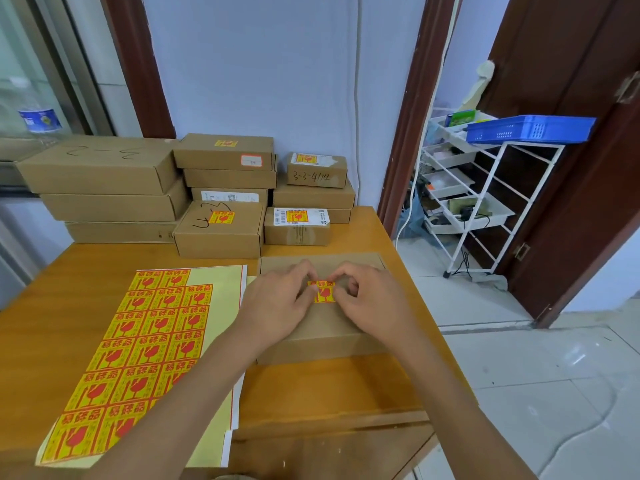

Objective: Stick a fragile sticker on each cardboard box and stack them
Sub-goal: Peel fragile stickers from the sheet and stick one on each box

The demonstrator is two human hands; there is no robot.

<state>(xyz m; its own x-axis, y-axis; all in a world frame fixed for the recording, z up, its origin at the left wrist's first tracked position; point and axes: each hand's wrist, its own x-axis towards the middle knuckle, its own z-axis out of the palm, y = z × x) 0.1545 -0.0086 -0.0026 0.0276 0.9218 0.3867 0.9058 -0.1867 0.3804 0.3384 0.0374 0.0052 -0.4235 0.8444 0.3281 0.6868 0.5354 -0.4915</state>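
A flat cardboard box [322, 327] lies on the wooden table [62, 271] in front of me. A yellow and red fragile sticker [324, 292] sits on its top face. My left hand [277, 303] and my right hand [370, 299] both rest on the box, with fingertips pinching or pressing the sticker's upper edge and sides. To the left lies a sheet of fragile stickers [138, 351], partly covered by my left forearm. Stacks of cardboard boxes [221, 188] stand at the back of the table, some bearing stickers.
A large flat box stack [104, 181] fills the back left corner. A water bottle [38, 119] stands behind it. The table's right edge drops to a tiled floor. A white rack with a blue tray [530, 128] stands in the doorway on the right.
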